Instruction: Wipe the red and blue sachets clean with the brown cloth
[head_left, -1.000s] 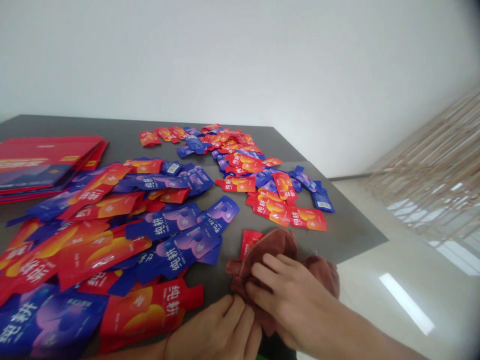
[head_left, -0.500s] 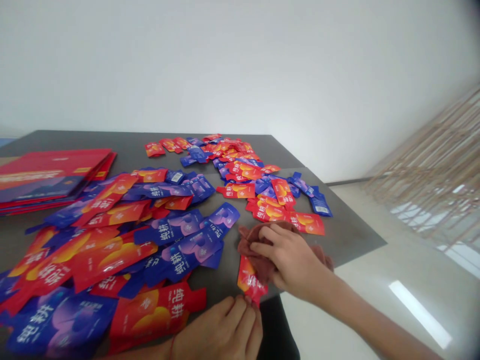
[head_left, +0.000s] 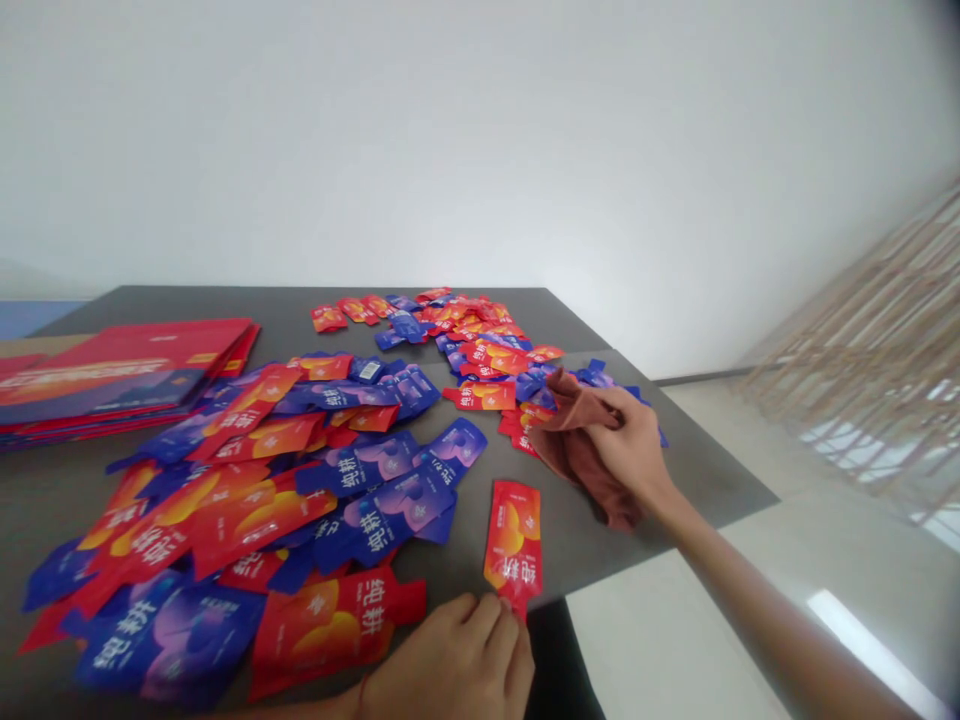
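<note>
1. The right hand (head_left: 626, 445), at centre right of the frame, has its fingers closed on a reddish-brown cloth (head_left: 581, 470); the cloth is bunched in the grip, with a fold hanging below the hand, and it sits just above the dark grey tabletop (head_left: 720, 470).
2. The left hand (head_left: 450, 660) is at the bottom centre, with a thin red cord (head_left: 362, 693) around its wrist; its fingers are curled and meet the lower tip of a red sachet (head_left: 513, 540), though from this angle I cannot tell whether they grip it.
3. That sachet lies apart from the others, near the table's front edge, between the two hands; its long side runs front to back.
4. Overlapping red and blue sachets (head_left: 360, 510) cover the table left of centre; a second scattered group (head_left: 472, 335) lies farther back, at upper centre.
5. A stack of red folders (head_left: 127, 375) rests at the left of the frame; wooden slats (head_left: 862, 400) lean at the right, above a glossy tiled floor (head_left: 675, 620); a white wall (head_left: 480, 130) fills the top.
</note>
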